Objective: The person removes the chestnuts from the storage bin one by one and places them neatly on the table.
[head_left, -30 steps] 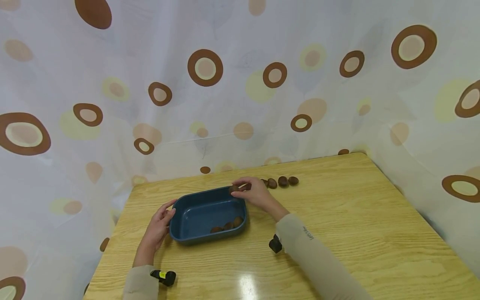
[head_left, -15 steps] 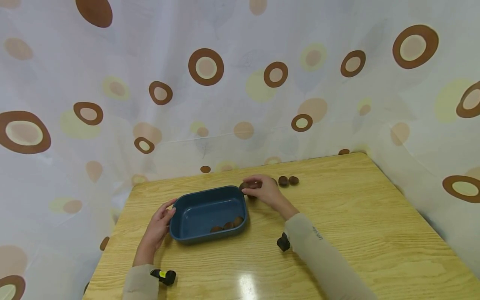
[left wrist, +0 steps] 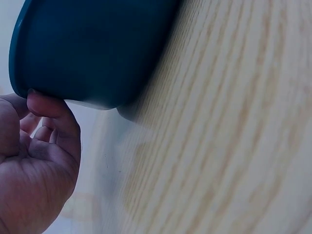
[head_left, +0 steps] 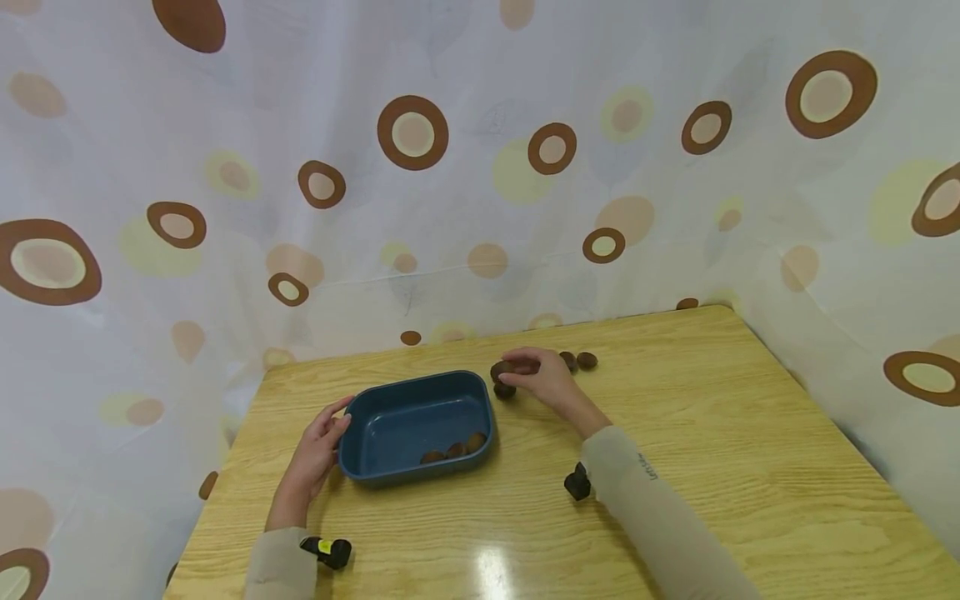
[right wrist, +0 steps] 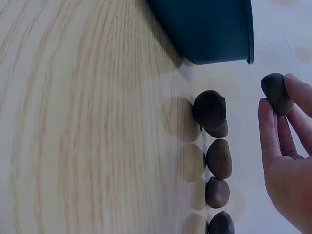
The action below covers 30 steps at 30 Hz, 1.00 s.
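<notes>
A blue rectangular plastic box (head_left: 408, 421) stands on the table, with 3 brown chestnuts (head_left: 456, 451) along its near right side. My left hand (head_left: 313, 458) grips its left end; the left wrist view shows the thumb and fingers at the rim. Just past the opposite end, my right hand (head_left: 547, 379) pinches a chestnut (right wrist: 277, 92) between thumb and fingertips, held above the table. Close below it lies another chestnut (right wrist: 209, 110). More chestnuts (right wrist: 219, 159) form a row on the table, partly hidden behind the right hand in the head view.
The wooden table (head_left: 720, 467) reaches back to a patterned curtain (head_left: 480, 217), which also rises at both sides. A black wrist camera (head_left: 577, 483) sits at the right sleeve, another black camera (head_left: 330, 552) at the left.
My right hand has moved right, from over the box's right end to beyond its rim, still pinching a chestnut. The left hand and box have stayed in place.
</notes>
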Motion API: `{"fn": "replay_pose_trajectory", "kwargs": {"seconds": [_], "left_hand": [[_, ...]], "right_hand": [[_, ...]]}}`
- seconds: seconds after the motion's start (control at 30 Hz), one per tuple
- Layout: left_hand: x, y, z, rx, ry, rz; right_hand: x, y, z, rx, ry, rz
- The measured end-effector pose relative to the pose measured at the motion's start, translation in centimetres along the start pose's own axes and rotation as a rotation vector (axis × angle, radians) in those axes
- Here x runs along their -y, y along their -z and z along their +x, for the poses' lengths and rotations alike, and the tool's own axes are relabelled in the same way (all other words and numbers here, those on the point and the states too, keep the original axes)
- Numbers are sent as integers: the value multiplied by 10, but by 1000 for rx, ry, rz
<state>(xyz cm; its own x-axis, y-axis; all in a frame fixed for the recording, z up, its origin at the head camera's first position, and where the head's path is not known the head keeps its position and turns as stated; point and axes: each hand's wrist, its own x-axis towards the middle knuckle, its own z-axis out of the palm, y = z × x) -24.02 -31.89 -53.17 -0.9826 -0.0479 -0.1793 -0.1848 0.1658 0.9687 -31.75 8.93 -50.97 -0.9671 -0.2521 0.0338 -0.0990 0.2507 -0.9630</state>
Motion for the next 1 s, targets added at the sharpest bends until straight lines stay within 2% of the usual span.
{"fn": "replay_pose_trajectory", "kwargs": {"seconds": [0.43, 0.67, 1.0], "left_hand": [[1, 2, 0, 6, -2, 1], [2, 1, 2, 3, 4, 1], [1, 1, 2, 0, 7, -9]], "right_hand": [[-19, 19, -1, -29, -33, -27], [-24, 20, -1, -43, -33, -104], [-30, 18, -4, -58, -71, -117]]}}
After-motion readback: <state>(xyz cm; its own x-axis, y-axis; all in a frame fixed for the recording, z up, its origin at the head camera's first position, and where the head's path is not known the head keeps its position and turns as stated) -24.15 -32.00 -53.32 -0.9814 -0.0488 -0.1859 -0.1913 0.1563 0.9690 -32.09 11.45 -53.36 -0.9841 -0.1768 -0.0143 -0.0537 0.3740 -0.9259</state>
